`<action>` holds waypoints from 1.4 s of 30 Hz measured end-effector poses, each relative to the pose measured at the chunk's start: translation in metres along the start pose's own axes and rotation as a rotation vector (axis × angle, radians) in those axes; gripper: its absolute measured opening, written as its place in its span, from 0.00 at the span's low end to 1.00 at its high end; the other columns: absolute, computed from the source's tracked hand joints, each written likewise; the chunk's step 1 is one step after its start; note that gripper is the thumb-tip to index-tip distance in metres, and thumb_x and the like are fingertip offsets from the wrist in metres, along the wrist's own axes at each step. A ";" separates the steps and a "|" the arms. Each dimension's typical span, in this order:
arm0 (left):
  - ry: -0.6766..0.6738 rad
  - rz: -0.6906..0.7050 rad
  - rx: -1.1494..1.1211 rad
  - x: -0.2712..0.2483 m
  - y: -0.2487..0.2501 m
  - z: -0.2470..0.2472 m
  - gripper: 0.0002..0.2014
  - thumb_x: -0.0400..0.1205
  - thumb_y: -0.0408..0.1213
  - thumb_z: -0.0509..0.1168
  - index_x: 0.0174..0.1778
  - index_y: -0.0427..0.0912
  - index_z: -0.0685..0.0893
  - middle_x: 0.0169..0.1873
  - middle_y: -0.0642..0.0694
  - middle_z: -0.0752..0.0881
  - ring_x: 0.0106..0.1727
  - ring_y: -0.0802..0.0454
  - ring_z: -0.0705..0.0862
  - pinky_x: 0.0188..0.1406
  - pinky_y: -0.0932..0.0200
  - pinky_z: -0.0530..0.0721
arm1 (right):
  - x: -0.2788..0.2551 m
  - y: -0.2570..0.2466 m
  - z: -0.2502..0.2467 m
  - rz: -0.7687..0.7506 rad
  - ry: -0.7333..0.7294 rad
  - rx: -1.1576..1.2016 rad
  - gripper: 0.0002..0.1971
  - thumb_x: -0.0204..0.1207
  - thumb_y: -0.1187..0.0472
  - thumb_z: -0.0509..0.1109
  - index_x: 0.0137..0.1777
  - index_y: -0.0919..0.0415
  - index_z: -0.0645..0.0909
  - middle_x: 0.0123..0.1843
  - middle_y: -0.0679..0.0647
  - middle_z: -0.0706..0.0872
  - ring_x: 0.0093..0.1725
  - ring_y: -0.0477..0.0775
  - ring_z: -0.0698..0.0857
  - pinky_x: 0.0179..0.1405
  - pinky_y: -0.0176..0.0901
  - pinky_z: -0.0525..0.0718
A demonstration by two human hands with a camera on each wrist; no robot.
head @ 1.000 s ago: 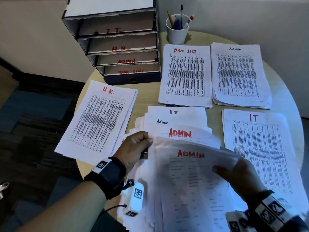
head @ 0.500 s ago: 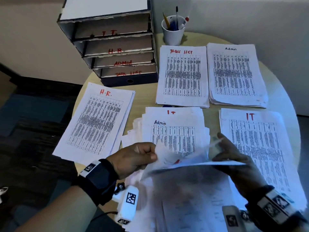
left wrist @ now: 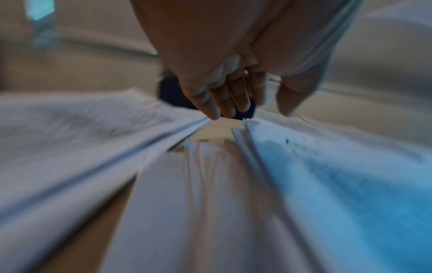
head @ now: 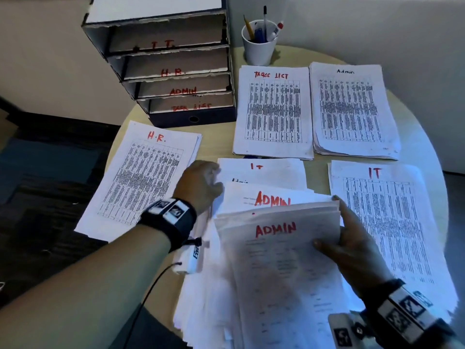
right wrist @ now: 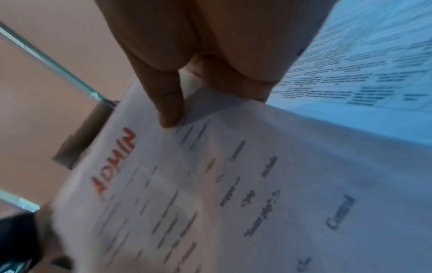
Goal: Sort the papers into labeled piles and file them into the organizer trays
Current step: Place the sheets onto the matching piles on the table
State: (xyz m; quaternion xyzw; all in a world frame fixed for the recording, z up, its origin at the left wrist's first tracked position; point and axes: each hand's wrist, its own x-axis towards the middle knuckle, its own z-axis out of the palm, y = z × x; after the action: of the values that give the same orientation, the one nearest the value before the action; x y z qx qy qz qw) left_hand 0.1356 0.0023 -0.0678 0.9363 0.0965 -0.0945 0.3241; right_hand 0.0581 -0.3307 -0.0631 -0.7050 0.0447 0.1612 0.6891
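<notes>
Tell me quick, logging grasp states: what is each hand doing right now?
Left hand: open, fingers straight, holding nothing.
Right hand: holding the sheaf of ADMIN papers, thumb on top.

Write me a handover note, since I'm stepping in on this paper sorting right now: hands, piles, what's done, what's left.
Right hand grips a sheaf topped by an ADMIN sheet, thumb on top.
Left hand holds nothing, fingers relaxed at the left edge of the unsorted stack.
Sorted piles on the table: H.R. pile on the left, Tasks List pile and Admin pile at the back, IT pile on the right.
The organizer has slots marked I.T., H.R., ADMIN, Task List; what they hold cannot be seen.
Left: put the held sheaf on the Admin pile, finish the stack, then file.
</notes>
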 end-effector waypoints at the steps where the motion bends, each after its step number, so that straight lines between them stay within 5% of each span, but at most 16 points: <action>1: -0.094 0.061 0.177 0.007 0.004 0.001 0.27 0.76 0.42 0.73 0.73 0.48 0.78 0.73 0.47 0.76 0.72 0.45 0.75 0.73 0.51 0.75 | 0.000 0.005 -0.002 -0.001 0.030 -0.083 0.41 0.65 0.77 0.79 0.67 0.34 0.75 0.55 0.59 0.91 0.53 0.63 0.90 0.52 0.69 0.87; 3: -0.241 0.069 0.423 0.017 0.015 0.005 0.33 0.74 0.47 0.73 0.76 0.53 0.72 0.74 0.48 0.73 0.74 0.40 0.69 0.70 0.44 0.74 | -0.002 0.010 -0.003 0.009 0.128 -0.205 0.33 0.65 0.75 0.80 0.59 0.36 0.82 0.48 0.51 0.93 0.47 0.55 0.92 0.50 0.66 0.89; 7: -0.247 -0.019 0.431 0.025 0.020 0.009 0.28 0.73 0.49 0.75 0.69 0.56 0.74 0.63 0.47 0.74 0.67 0.41 0.73 0.62 0.45 0.76 | -0.009 0.015 -0.002 -0.053 0.160 -0.329 0.17 0.66 0.75 0.80 0.34 0.48 0.89 0.31 0.44 0.89 0.30 0.39 0.85 0.34 0.34 0.84; 12: -0.130 0.108 0.218 0.015 0.013 0.003 0.09 0.83 0.35 0.65 0.58 0.47 0.82 0.53 0.46 0.83 0.53 0.44 0.81 0.49 0.55 0.78 | -0.015 0.032 -0.010 -0.074 0.053 0.123 0.10 0.61 0.61 0.80 0.35 0.69 0.89 0.46 0.61 0.90 0.47 0.58 0.88 0.45 0.39 0.85; 14: -0.108 0.132 0.088 0.007 0.010 -0.004 0.04 0.84 0.33 0.66 0.52 0.45 0.85 0.44 0.49 0.86 0.47 0.47 0.82 0.43 0.59 0.75 | -0.016 0.032 -0.013 -0.046 0.041 0.123 0.03 0.63 0.73 0.74 0.31 0.70 0.88 0.49 0.60 0.91 0.49 0.60 0.87 0.43 0.38 0.85; 16: -0.059 0.149 -0.028 -0.002 0.009 -0.013 0.02 0.84 0.35 0.69 0.48 0.44 0.87 0.41 0.51 0.88 0.47 0.48 0.85 0.45 0.58 0.81 | -0.016 0.023 -0.013 -0.037 0.017 0.143 0.04 0.63 0.72 0.74 0.30 0.68 0.89 0.50 0.58 0.91 0.51 0.59 0.87 0.43 0.36 0.84; 19: -0.031 0.165 -0.106 -0.015 0.011 -0.026 0.03 0.83 0.37 0.70 0.44 0.45 0.88 0.39 0.52 0.89 0.45 0.51 0.86 0.47 0.58 0.83 | -0.011 0.008 -0.014 -0.070 -0.037 0.096 0.15 0.57 0.46 0.84 0.31 0.59 0.91 0.58 0.54 0.89 0.59 0.53 0.86 0.54 0.39 0.84; 22: -0.010 0.254 -0.089 -0.024 0.010 -0.035 0.07 0.82 0.43 0.71 0.39 0.46 0.87 0.33 0.53 0.86 0.40 0.51 0.84 0.39 0.58 0.80 | 0.002 -0.004 -0.014 -0.133 0.000 -0.041 0.13 0.61 0.46 0.82 0.34 0.56 0.92 0.70 0.52 0.84 0.70 0.53 0.82 0.68 0.48 0.80; 24: 0.006 0.329 -0.015 -0.026 0.008 -0.037 0.15 0.82 0.51 0.68 0.38 0.44 0.86 0.29 0.51 0.83 0.35 0.50 0.82 0.33 0.60 0.76 | 0.016 -0.008 -0.013 -0.211 0.006 -0.097 0.10 0.67 0.52 0.82 0.35 0.59 0.91 0.73 0.46 0.81 0.70 0.45 0.81 0.69 0.39 0.79; 25: 0.004 0.360 0.022 -0.026 0.008 -0.038 0.19 0.82 0.57 0.65 0.37 0.44 0.84 0.28 0.51 0.82 0.33 0.52 0.80 0.31 0.63 0.74 | 0.023 -0.014 -0.009 -0.236 -0.004 -0.165 0.03 0.67 0.62 0.82 0.35 0.59 0.91 0.72 0.43 0.82 0.68 0.41 0.82 0.67 0.35 0.79; 27: -0.004 0.392 0.071 -0.025 0.006 -0.039 0.27 0.82 0.67 0.58 0.35 0.45 0.81 0.26 0.51 0.79 0.30 0.56 0.76 0.28 0.69 0.69 | 0.039 -0.016 -0.005 -0.174 0.048 -0.244 0.16 0.64 0.78 0.80 0.33 0.53 0.91 0.59 0.44 0.90 0.56 0.38 0.87 0.57 0.30 0.82; 29: -0.016 0.455 0.103 -0.024 0.007 -0.041 0.31 0.81 0.70 0.53 0.34 0.44 0.79 0.26 0.52 0.76 0.28 0.54 0.71 0.26 0.69 0.66 | 0.048 -0.020 0.001 -0.106 0.141 -0.322 0.16 0.67 0.76 0.78 0.29 0.54 0.89 0.34 0.43 0.90 0.34 0.39 0.86 0.36 0.26 0.80; 32: -0.098 0.450 0.088 -0.019 0.001 -0.039 0.19 0.83 0.55 0.63 0.35 0.44 0.81 0.25 0.52 0.78 0.29 0.50 0.75 0.27 0.58 0.69 | 0.053 -0.018 0.002 -0.044 0.216 -0.413 0.12 0.72 0.68 0.77 0.29 0.57 0.85 0.23 0.48 0.85 0.24 0.41 0.81 0.25 0.29 0.75; 36: -0.224 0.170 -0.068 -0.005 -0.009 -0.035 0.05 0.81 0.40 0.73 0.40 0.48 0.85 0.32 0.53 0.86 0.35 0.55 0.80 0.40 0.58 0.79 | 0.023 -0.023 -0.009 -0.132 0.112 -0.347 0.18 0.61 0.72 0.80 0.31 0.43 0.90 0.34 0.38 0.90 0.34 0.38 0.87 0.35 0.28 0.81; 38: -0.236 0.132 -0.073 -0.001 -0.016 -0.032 0.02 0.82 0.38 0.72 0.44 0.46 0.86 0.36 0.52 0.86 0.37 0.56 0.80 0.43 0.57 0.79 | 0.002 -0.033 -0.015 -0.126 -0.035 -0.152 0.10 0.53 0.62 0.78 0.32 0.47 0.92 0.35 0.47 0.92 0.36 0.46 0.88 0.38 0.34 0.82; 42: -0.212 0.103 -0.149 -0.004 -0.015 -0.028 0.03 0.83 0.39 0.70 0.45 0.49 0.87 0.35 0.57 0.86 0.35 0.65 0.80 0.42 0.60 0.79 | -0.009 -0.026 -0.023 -0.033 -0.111 0.000 0.38 0.34 0.33 0.88 0.40 0.60 0.91 0.39 0.60 0.90 0.41 0.56 0.87 0.41 0.43 0.85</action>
State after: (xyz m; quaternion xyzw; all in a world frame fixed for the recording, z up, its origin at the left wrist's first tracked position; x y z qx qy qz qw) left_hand 0.1315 0.0315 -0.0541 0.8982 0.0205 -0.1687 0.4055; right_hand 0.0609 -0.3535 -0.0357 -0.6957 -0.0053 0.1888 0.6931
